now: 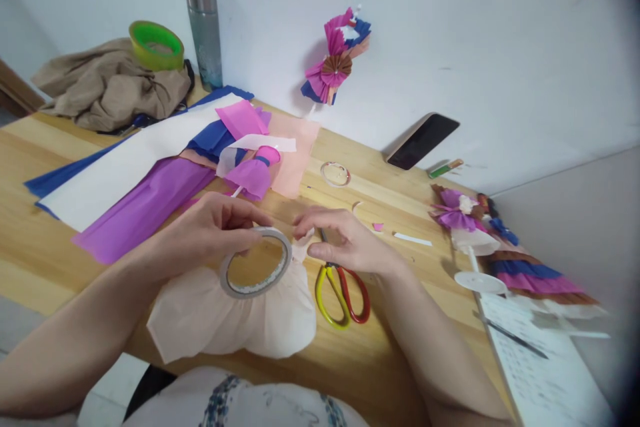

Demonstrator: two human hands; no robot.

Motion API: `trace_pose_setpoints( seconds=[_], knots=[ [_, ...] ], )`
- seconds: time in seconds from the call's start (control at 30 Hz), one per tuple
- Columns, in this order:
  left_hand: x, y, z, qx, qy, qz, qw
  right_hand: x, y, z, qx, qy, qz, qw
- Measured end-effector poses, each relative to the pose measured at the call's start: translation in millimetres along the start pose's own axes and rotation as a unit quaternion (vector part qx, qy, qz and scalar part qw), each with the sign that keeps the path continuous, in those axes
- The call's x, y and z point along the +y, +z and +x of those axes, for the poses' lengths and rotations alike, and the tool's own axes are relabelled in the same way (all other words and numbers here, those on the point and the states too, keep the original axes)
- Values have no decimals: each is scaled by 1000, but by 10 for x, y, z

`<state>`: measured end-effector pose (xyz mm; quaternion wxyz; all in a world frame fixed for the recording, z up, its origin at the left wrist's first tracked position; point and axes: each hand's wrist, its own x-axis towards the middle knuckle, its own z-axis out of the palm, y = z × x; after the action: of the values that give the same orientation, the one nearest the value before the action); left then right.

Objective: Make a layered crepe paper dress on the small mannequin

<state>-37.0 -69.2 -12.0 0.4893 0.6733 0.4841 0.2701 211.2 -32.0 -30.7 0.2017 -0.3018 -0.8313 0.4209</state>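
My left hand [213,227] grips a roll of double-sided tape [257,263], fingers closed on its upper rim. My right hand [345,240] pinches the loose end of the tape at the roll's right side, thumb and fingers pressed together. Both hands hover over a gathered piece of pale peach crepe paper [235,320] lying on the wooden table [60,147] near its front edge. Scissors with yellow and red handles [343,293] lie just under my right hand.
Sheets of blue, white, purple and pink crepe paper [140,173] are spread at left, with a small tape ring [335,173] beyond. A steel flask [204,27], a green tape roll on brown cloth [156,45], a phone [423,140], and paper dolls [480,233] surround them.
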Motion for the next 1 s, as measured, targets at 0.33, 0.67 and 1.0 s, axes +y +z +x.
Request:
trace_pose_setpoints(
  seconds=[0.33,0.67,1.0],
  knots=[
    [-60,-193,-38,42,-28,-27,998,31,21,-19,39,115,27,992],
    [166,-298,-190,164,-38,-206,964,155,87,27,106,238,329,908],
    [32,-437,-229,160,-37,-225,960,251,117,48,96,267,368,885]
  ],
)
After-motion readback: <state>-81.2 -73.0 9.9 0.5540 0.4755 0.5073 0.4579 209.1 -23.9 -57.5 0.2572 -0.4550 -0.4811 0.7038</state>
